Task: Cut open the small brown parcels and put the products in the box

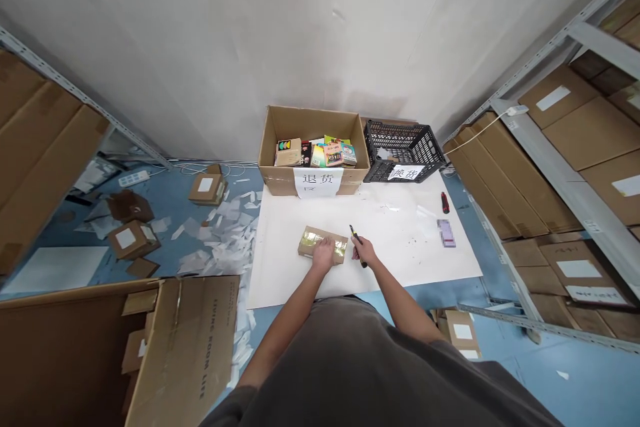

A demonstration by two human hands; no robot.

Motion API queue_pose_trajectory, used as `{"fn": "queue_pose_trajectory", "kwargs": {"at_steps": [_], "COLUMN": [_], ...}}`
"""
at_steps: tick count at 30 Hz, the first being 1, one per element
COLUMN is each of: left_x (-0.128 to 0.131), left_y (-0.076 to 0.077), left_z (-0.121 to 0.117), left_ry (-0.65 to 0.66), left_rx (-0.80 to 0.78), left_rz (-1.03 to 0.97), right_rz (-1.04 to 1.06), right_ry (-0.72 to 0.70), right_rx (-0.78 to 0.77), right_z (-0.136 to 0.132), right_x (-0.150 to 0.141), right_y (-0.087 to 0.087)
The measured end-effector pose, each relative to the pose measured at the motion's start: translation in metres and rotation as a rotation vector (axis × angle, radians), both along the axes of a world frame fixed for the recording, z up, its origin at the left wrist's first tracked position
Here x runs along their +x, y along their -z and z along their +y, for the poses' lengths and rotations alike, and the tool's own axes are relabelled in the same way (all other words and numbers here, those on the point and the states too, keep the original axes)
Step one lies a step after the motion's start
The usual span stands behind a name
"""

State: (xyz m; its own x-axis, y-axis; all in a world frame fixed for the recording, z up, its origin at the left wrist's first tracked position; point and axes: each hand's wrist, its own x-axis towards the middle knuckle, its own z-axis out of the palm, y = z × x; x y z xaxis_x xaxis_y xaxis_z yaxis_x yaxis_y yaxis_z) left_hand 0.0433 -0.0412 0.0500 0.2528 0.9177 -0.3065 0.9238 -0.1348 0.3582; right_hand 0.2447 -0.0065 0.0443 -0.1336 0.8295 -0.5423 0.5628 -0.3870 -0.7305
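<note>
Around us, a pale wall (pixel 300 27) rises ahead, a blue floor (pixel 575 393) spreads below, and metal shelving (pixel 550 160) on the right bears stacked cartons. At lower left we have a large open carton (pixel 195 340), near paper scraps (pixel 225 240) strewn over the floor.

Before us lies the white worktop (pixel 390 213), flat and lightly specked. At its far edge we see a cardboard box (pixel 277 180) of small colourful packages and, just beside it, a black crate (pixel 375 160); both turn paper labels towards us, probably for easy reading, and sit back presumably to give our hands room.

The taped parcel (pixel 341 248) lies flat near our edge, within easy reach. Our left hand (pixel 324 253) rests on it, fingers bent over its top, likely to steady it; how firmly it grips we cannot tell. Our right hand (pixel 365 251) is closed round a utility knife (pixel 355 235), its front end pointing away from us, apart from the parcel, likely for safety. A red-and-black cutter (pixel 445 203) lies well apart, towards the right.
</note>
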Motion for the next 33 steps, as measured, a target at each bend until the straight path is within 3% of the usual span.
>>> {"fn": "queue_pose_trajectory", "kwargs": {"at_steps": [3, 7, 11, 16, 20, 24, 28, 33], "left_x": [0.001, 0.001, 0.000, 0.001, 0.002, 0.002, 0.002, 0.001], "left_y": [0.003, 0.005, 0.005, 0.005, 0.004, 0.002, 0.000, -0.002], "left_z": [-0.002, -0.001, 0.000, 0.000, 0.000, -0.001, -0.001, 0.001], "left_ry": [-0.017, -0.015, -0.017, -0.048, -0.065, -0.067, -0.054, -0.033], "left_rx": [0.007, 0.012, 0.009, -0.009, -0.021, -0.030, -0.037, -0.049], "left_rz": [0.004, 0.005, 0.014, 0.029, 0.023, 0.015, 0.013, 0.029], "right_rz": [0.046, -0.215, -0.419, -0.419, -0.307, -0.074, 0.049, 0.084], "right_ry": [-0.225, -0.540, -0.604, -0.700, -0.678, -0.517, -0.408, -0.408], "right_rx": [-0.039, 0.025, 0.152, 0.053, -0.119, -0.302, -0.333, -0.315], "right_z": [-0.005, 0.010, 0.034, 0.059, 0.055, 0.029, 0.010, 0.004], "right_x": [0.026, 0.032, 0.014, 0.009, 0.025, 0.038, 0.039, 0.041], "right_y": [-0.008, -0.018, -0.021, -0.027, -0.027, -0.017, -0.007, -0.005]}}
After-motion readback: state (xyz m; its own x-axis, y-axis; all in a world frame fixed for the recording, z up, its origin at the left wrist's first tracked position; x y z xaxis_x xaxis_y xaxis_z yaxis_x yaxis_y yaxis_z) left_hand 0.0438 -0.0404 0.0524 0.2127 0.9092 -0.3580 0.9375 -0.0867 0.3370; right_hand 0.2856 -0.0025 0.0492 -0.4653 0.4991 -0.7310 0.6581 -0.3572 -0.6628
